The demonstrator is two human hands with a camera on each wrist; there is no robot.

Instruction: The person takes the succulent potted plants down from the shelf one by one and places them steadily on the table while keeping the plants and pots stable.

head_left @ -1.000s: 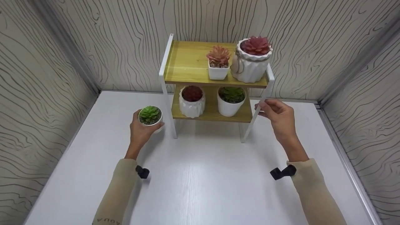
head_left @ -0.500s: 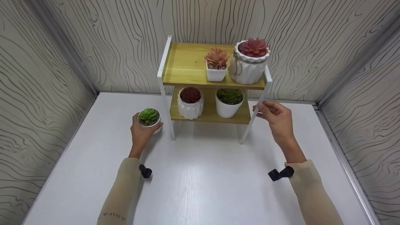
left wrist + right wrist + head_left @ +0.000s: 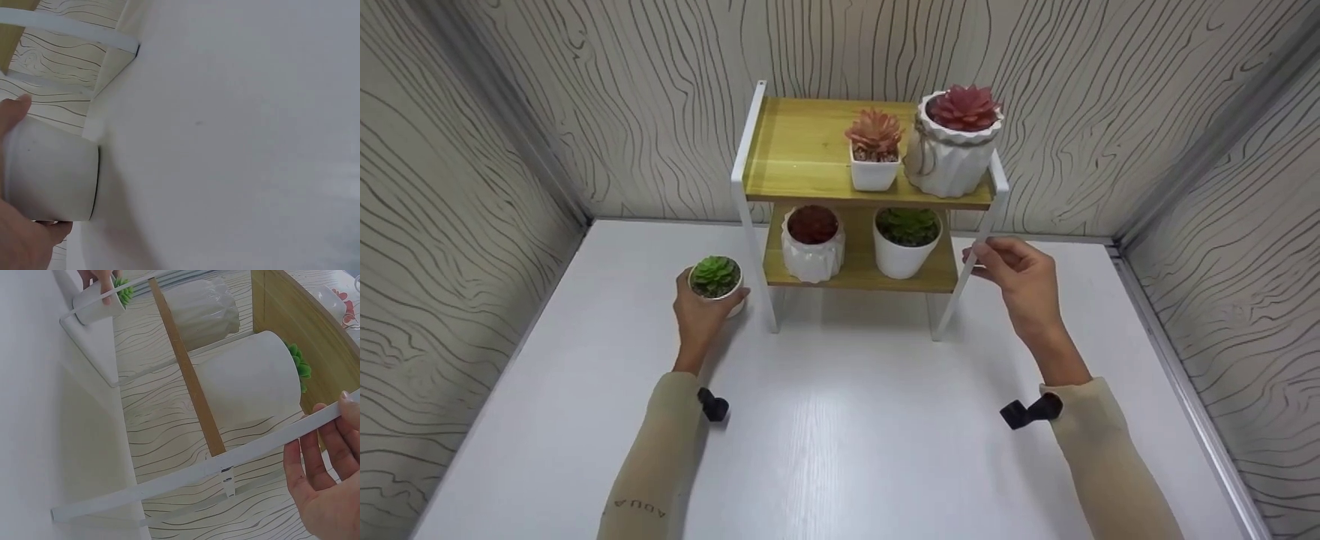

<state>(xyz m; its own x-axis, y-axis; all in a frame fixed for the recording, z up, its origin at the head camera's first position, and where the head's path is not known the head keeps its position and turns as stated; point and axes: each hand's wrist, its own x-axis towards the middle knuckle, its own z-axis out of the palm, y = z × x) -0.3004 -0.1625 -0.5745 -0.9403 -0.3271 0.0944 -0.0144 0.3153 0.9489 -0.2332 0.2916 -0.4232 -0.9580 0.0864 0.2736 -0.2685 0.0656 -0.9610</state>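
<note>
progress — four potted plants stand on the rack (image 3: 799, 142), two to a level. a fifth, the small green succulent pot (image 3: 715, 277), is off it: upright in the left hand (image 3: 700, 315), near the left side frame (image 3: 755, 255). whether its base touches the table (image 3: 825, 450) or sits just above, cannot tell.

judged from this layout: the four pots on the boards look done; the one in hand seems the only piece left to settle. where it belongs, not determinable.

fingers, left: curled round the pot, thumb on one side, fingers on the other. right hand (image 3: 1026, 285): thumb and fingers pinching the right side frame (image 3: 955, 298), perhaps to steady the rack.

counts:
- potted plants: 5. upper board (image 3: 810, 172): square pot with a peach-pink plant (image 3: 875, 172), larger ribbed pot with a red plant (image 3: 949, 161). lower board (image 3: 856, 271): ribbed pot with a dark red plant (image 3: 814, 253), smooth round pot with a green plant (image 3: 901, 256). in hand: 1.
- by colour: 2 green, 3 reddish.
- pots: 5, all white; 1 square, 4 round.
- boards: 2. side frames: 2.
- hands: 2 — both occupied.
</note>
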